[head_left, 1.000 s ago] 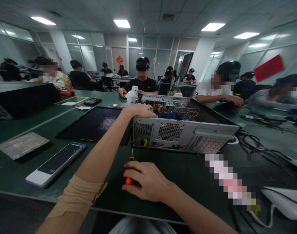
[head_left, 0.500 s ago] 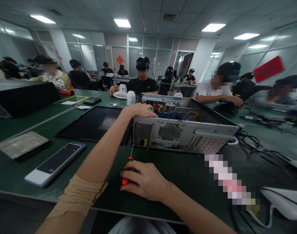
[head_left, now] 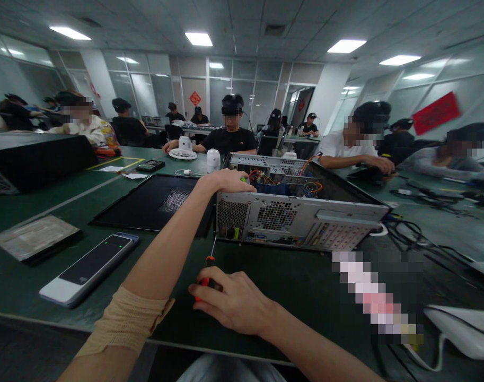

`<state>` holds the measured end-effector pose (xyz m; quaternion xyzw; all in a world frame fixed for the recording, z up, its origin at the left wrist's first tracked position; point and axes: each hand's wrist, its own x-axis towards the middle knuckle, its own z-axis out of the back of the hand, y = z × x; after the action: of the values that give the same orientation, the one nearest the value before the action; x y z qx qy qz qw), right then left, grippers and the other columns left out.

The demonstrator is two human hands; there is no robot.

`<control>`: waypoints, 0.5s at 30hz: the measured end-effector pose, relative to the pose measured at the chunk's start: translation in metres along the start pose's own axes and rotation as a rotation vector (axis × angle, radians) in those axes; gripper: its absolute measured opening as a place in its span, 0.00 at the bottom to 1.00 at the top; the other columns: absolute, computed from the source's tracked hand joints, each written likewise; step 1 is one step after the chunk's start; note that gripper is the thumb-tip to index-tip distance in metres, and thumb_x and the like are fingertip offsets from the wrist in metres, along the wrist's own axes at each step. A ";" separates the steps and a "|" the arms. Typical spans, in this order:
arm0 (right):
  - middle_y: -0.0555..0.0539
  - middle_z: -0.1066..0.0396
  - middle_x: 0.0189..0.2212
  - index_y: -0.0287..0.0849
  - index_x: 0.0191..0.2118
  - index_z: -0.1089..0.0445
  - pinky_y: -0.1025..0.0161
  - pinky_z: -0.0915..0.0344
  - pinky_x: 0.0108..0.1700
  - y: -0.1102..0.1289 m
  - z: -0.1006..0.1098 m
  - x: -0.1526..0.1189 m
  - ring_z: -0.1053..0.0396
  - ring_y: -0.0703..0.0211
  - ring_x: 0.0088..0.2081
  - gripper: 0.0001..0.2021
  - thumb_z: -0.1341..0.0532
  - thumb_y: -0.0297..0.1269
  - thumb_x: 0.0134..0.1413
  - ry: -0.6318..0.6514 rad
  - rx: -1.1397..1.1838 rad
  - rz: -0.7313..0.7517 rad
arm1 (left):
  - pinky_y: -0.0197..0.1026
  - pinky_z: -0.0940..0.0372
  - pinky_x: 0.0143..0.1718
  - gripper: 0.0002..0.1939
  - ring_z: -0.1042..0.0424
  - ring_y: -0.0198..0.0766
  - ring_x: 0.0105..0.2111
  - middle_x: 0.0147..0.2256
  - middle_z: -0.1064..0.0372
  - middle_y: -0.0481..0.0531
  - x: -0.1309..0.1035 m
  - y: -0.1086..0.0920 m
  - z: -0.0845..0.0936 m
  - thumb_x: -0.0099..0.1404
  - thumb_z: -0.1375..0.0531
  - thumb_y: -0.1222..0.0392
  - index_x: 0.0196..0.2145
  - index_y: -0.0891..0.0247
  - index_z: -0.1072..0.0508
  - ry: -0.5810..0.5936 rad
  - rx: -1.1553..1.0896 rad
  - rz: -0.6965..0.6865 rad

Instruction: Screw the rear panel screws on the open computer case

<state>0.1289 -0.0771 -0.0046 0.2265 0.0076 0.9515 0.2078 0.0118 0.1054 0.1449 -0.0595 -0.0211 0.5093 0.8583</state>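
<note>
A desktop computer case [head_left: 305,209] lies on its side with its metal rear panel facing me and its inside exposed, wires showing. Over its upper left corner, my left hand [head_left: 229,181] is closed on the case; part of its fingers is hidden. In front of that corner, my right hand [head_left: 234,297] holds a red and black screwdriver [head_left: 210,261] between thumb and fingers. The screwdriver's thin shaft points away from me, its tip at the lower left corner of the rear panel. Whether it sits in a screw is too small to tell.
Left of the case lies a black side panel [head_left: 146,204]. Nearer are a white and black device [head_left: 88,270] and a flat metal drive [head_left: 37,237]. Cables [head_left: 420,233] and a white object [head_left: 464,329] lie to the right. Several people sit around, one opposite with a small white fan [head_left: 183,150].
My right hand and the screwdriver handle have shifted slightly left, and the fingers have turned around the handle. My left hand stays put. The person opposite has moved a white fan left.
</note>
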 end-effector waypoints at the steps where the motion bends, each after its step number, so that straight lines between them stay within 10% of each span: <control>1: 0.45 0.31 0.50 0.45 0.53 0.32 0.69 0.35 0.25 0.000 0.000 -0.001 0.30 0.68 0.30 0.16 0.49 0.46 0.70 -0.001 -0.005 -0.005 | 0.51 0.41 0.57 0.44 0.38 0.57 0.59 0.65 0.43 0.60 0.000 0.000 0.000 0.60 0.49 0.30 0.65 0.60 0.40 0.002 -0.003 0.000; 15: 0.46 0.25 0.48 0.39 0.48 0.31 0.67 0.31 0.32 0.002 0.000 0.001 0.24 0.62 0.39 0.12 0.49 0.38 0.70 -0.074 -0.004 0.100 | 0.52 0.42 0.57 0.43 0.39 0.57 0.60 0.65 0.43 0.57 0.003 0.002 -0.001 0.60 0.50 0.29 0.65 0.57 0.40 0.007 -0.002 0.008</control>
<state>0.1277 -0.0785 -0.0042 0.2612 -0.0132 0.9517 0.1606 0.0114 0.1086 0.1432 -0.0619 -0.0185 0.5123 0.8563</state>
